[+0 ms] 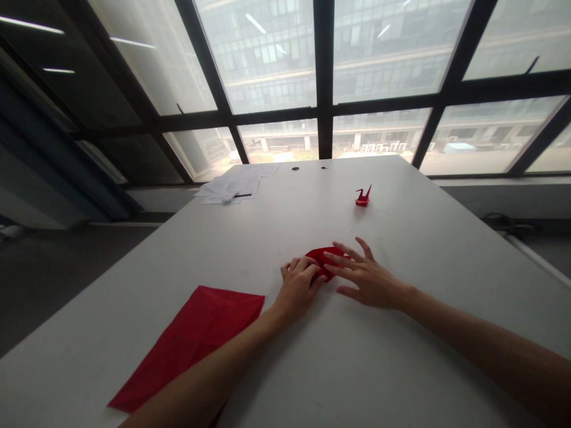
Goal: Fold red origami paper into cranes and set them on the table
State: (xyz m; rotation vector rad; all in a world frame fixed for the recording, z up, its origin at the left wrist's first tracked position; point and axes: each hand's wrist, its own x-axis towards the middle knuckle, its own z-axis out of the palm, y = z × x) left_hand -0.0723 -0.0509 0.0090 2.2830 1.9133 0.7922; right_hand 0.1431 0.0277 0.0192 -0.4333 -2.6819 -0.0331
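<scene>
A folded piece of red paper lies on the white table between my hands. My left hand is closed on its left side, thumb low and fingers bent over it. From the right, my right hand reaches over the paper with its fingers spread, the fingertips on or just above its surface. Part of the paper is hidden by the fingers. A larger creased red sheet lies to the left, partly under my left forearm. Farther back stands a small red origami crane.
White printed papers lie at the table's back left, with a dark pen and a crumpled whitish thing on them. Two small round dark spots sit near the far edge. Large windows rise behind the table.
</scene>
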